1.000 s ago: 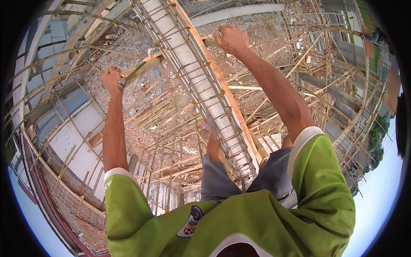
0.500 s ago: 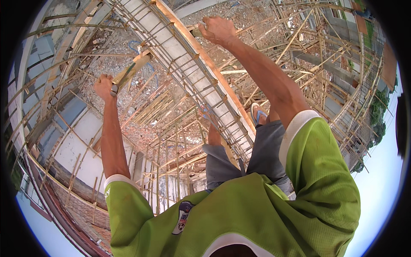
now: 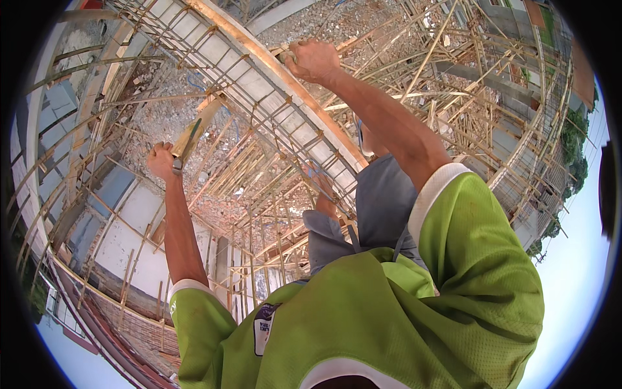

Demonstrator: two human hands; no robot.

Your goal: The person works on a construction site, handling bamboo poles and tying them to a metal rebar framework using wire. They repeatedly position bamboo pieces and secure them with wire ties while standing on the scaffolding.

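Note:
My left hand (image 3: 162, 160) is closed at the near end of a short wooden board (image 3: 206, 123), left of a long beam form with a steel rebar cage (image 3: 259, 94). A dark green strip lies along this board, and a small metal piece (image 3: 177, 165) shows beside my wrist; I cannot tell what it is. Across the beam, my right hand (image 3: 314, 59) has its fingers curled over the end of a piece of wood (image 3: 281, 53) beside the orange-brown side plank (image 3: 259, 53). Most of that wood is hidden. My legs are close to the cage's near end.
Bamboo scaffold poles (image 3: 447, 39) criss-cross on both sides. Far below lies rubble-strewn ground (image 3: 369, 32). Loose timber strips (image 3: 246, 165) are piled below the beam's left side. White wall panels (image 3: 133, 220) stand at the lower left.
In the picture the beam and cage have shifted left as my view moved. Both hands keep their curled grip, and my sandalled right foot is now mostly hidden.

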